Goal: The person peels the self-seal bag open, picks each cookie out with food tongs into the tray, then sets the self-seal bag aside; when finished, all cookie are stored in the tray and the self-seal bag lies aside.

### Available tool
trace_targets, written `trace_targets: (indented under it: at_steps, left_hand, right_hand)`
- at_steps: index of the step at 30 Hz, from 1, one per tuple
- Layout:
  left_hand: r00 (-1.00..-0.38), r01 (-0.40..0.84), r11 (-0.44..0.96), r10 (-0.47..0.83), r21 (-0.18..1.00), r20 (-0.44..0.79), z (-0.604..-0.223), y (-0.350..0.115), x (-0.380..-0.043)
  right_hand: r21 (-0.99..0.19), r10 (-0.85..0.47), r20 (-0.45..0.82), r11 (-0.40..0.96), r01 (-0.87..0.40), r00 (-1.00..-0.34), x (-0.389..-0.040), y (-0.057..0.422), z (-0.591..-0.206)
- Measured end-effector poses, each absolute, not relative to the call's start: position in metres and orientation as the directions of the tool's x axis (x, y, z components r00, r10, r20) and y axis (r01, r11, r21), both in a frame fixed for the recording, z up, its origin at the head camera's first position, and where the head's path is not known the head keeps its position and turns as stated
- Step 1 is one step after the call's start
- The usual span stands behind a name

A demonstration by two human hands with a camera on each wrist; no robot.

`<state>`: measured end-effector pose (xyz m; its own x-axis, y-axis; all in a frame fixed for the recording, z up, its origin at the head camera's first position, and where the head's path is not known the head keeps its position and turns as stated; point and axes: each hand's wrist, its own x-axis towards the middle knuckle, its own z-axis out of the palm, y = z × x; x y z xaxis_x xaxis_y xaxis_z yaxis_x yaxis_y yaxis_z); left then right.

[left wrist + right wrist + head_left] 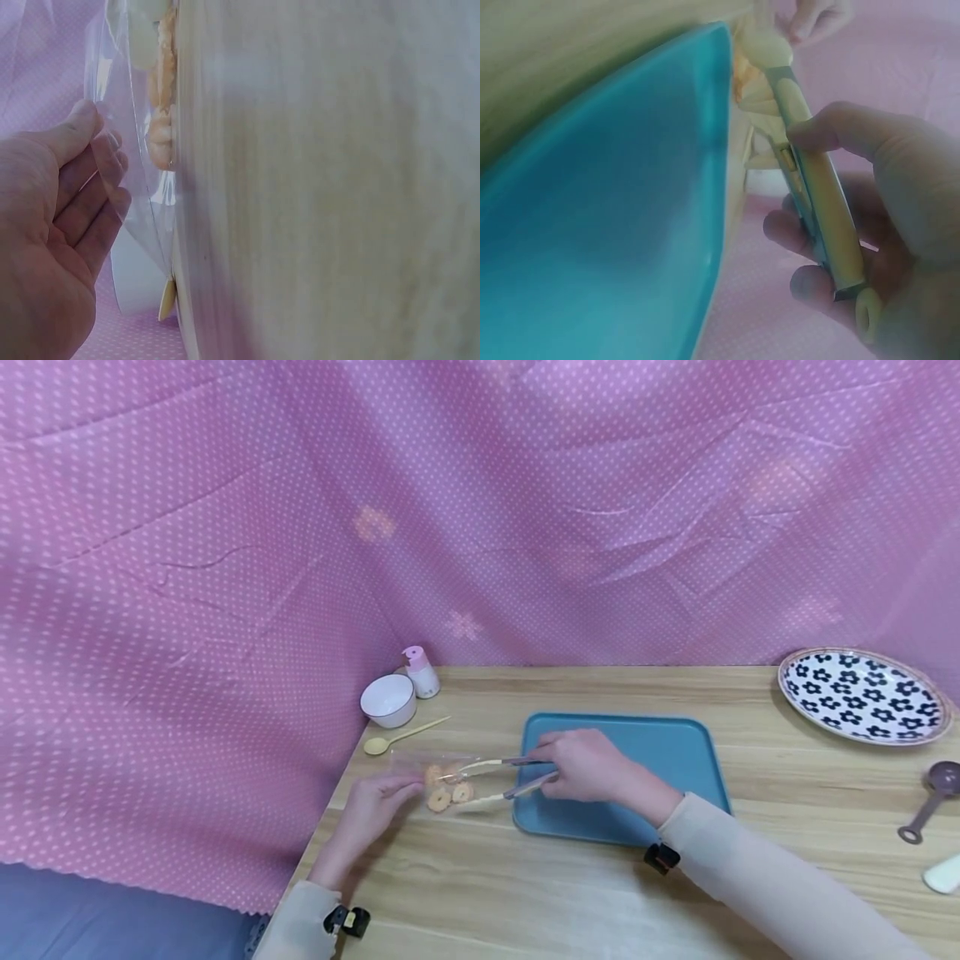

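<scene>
A clear plastic bag (408, 761) with several ring-shaped cookies (439, 799) lies on the table at the left of the tray. My left hand (367, 810) pinches the bag's edge between thumb and fingers, lifting its film in the left wrist view (139, 180). In my right hand (588, 770) are tongs (831, 202) with cream tips and grey-edged handles. Their two arms are spread, and the tips reach in at the bag, around the cookies. Whether the tips touch a cookie is hard to tell. Beneath the right hand is a blue tray (667, 743).
At the back left stand a white bowl (388, 702) and a pink-topped bottle (422, 675), with a yellow spoon (377, 746) in front. On the right are a flower-patterned plate (862, 693), a brown measuring spoon (930, 802) and a pale object (942, 875) cut off by the frame.
</scene>
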<state>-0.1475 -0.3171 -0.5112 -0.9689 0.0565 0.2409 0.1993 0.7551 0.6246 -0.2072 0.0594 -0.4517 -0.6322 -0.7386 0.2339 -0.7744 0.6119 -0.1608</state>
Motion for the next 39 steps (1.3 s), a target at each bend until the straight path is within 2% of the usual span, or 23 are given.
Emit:
trace_targets:
  at_steps: [8,18,22,27,31,35,39]
  left_hand:
    - [-0.973,0.189,0.754,0.055,0.630,0.226,-0.512,-0.316,-0.148]
    - [-0.978,0.173,0.745,0.054,0.644,0.200,-0.518,-0.315,-0.145]
    - [-0.980,0.165,0.743,0.052,0.649,0.190,-0.518,-0.313,-0.145]
    - [-0.975,0.180,0.756,0.055,0.629,0.213,-0.517,-0.313,-0.146]
    - [-0.976,0.182,0.759,0.061,0.626,0.209,-0.515,-0.314,-0.146]
    - [-0.975,0.188,0.767,0.071,0.614,0.210,-0.513,-0.317,-0.146]
    - [-0.980,0.171,0.760,0.063,0.626,0.191,-0.512,-0.320,-0.148]
  right_hand:
    - [-0.189,-0.732,0.211,0.619,-0.762,-0.647,-0.198,0.062,-0.448]
    - [-0.206,-0.728,0.239,0.609,-0.766,-0.643,-0.196,0.065,-0.454]
    - [-0.221,-0.702,0.257,0.626,-0.748,-0.664,-0.196,0.074,-0.451]
    - [-0.229,-0.656,0.286,0.661,-0.715,-0.698,-0.196,0.100,-0.441]
    - [-0.239,-0.596,0.285,0.714,-0.658,-0.751,-0.197,0.134,-0.437]
    - [-0.250,-0.534,0.260,0.767,-0.591,-0.804,-0.200,0.166,-0.441]
    - [-0.253,-0.510,0.235,0.790,-0.559,-0.827,-0.205,0.188,-0.450]
